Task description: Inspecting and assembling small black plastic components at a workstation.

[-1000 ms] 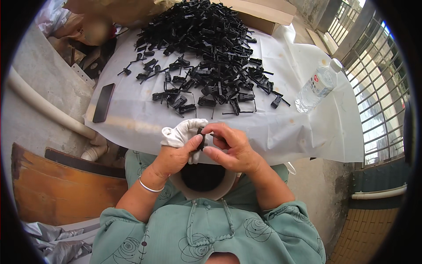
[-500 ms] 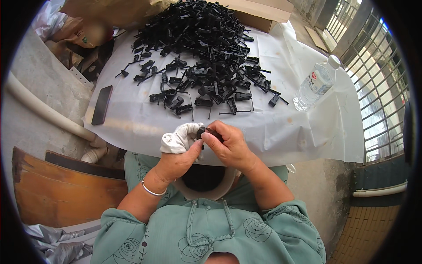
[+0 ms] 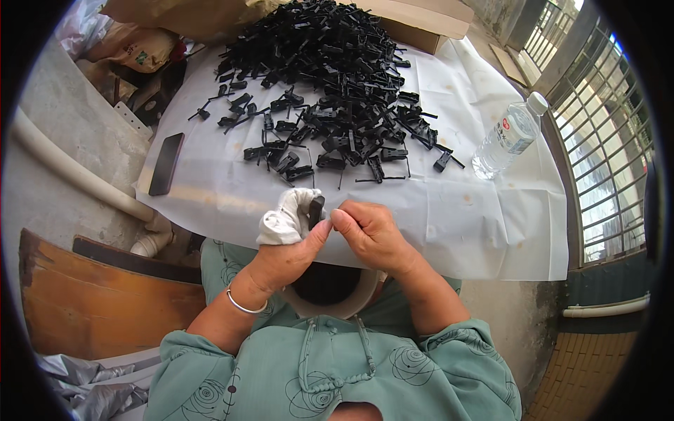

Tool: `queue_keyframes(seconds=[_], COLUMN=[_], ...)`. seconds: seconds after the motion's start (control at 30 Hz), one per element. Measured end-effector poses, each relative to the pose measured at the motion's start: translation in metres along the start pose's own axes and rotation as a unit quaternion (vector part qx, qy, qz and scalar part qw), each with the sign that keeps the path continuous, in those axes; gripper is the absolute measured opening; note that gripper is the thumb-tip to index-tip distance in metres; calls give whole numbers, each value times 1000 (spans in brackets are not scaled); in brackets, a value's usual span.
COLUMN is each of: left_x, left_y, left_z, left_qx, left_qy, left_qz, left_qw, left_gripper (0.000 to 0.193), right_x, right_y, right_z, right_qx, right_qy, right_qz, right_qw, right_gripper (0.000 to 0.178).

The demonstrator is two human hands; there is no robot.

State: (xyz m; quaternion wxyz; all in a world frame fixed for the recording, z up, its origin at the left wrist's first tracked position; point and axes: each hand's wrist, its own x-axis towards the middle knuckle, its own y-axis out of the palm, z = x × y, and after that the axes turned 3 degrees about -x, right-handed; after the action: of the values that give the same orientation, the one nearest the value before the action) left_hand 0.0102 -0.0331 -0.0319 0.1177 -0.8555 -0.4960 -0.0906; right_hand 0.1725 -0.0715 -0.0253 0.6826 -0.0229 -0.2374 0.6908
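While gripping a small black plastic part (image 3: 316,209) between left hand (image 3: 284,256) and right hand (image 3: 372,235), still pinching, unchanged.

A wide strip of bare white sheet runs along the near edge of the tabletop (image 3: 449,231), open to the right of the hands (image 3: 330,235) as far as the water bottle (image 3: 507,137) at the far right. The pile of black plastic clips (image 3: 330,77) blocks the far middle, its loose stragglers reaching close to the hands. On the left, a dark phone (image 3: 166,163) lies by the tabletop's edge, with clear sheet between it and the clips
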Motion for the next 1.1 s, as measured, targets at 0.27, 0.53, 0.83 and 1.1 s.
queue_keyframes(seconds=[0.27,0.53,0.83,1.1], left_x=[6,2,1,1], left_y=[-10,-5,7,1], left_z=[-7,-18,-10,-29], left_qx=[-124,-110,153,178], left_qy=[-126,-188,28,4], left_qz=[25,133,57,124], left_qw=[984,967,986,976], left_gripper=[30,31,27,25], right_x=[0,0,-1,-4], right_y=[-12,-9,6,-10], right_z=[-14,1,-5,4], right_qx=[-130,-32,-35,-31], right_qy=[-140,-5,-41,-72], right_qz=[-17,12,26,50], right_qw=[981,999,998,996], right_gripper=[13,13,19,17])
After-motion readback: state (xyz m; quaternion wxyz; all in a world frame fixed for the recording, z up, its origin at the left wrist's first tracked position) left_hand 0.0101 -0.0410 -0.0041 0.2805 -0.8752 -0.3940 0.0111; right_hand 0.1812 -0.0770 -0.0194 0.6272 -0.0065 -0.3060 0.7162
